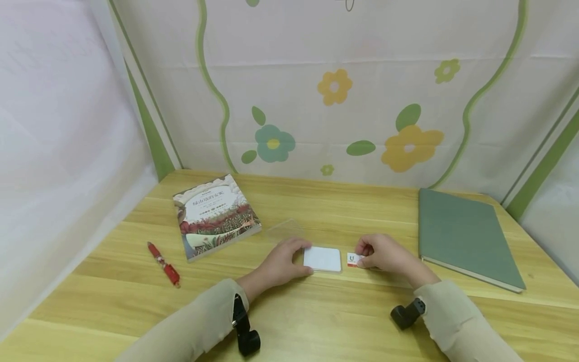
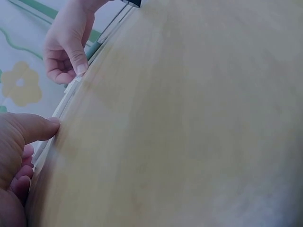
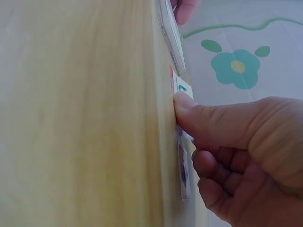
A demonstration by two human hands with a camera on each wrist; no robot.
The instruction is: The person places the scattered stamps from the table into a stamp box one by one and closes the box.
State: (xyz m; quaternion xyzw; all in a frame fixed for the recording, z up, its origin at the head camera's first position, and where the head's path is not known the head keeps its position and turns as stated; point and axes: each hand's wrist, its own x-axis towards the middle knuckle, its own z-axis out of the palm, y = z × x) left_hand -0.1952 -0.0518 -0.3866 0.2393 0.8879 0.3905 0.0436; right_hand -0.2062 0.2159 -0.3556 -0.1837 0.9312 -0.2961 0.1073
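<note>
My left hand (image 1: pixel 282 262) grips the left end of a shallow clear case (image 1: pixel 322 259) with a white, card-like top, thumb on the near edge and fingers on the far edge. The case lies flat on the table. Just right of it, my right hand (image 1: pixel 382 255) pinches a small white card (image 1: pixel 352 259) with a green U mark and a red edge. In the right wrist view the thumb presses on the card (image 3: pixel 182 87), low over the table and close to the case's end (image 3: pixel 173 38). A thin transparent piece (image 1: pixel 285 230) lies behind my left hand.
A paperback book (image 1: pixel 217 213) lies at the back left, a red pen (image 1: pixel 164 265) in front of it. At the right is a large green hardcover notebook (image 1: pixel 466 239). A flowered cloth (image 1: pixel 298 100) hangs behind the wooden table (image 1: pixel 307 322).
</note>
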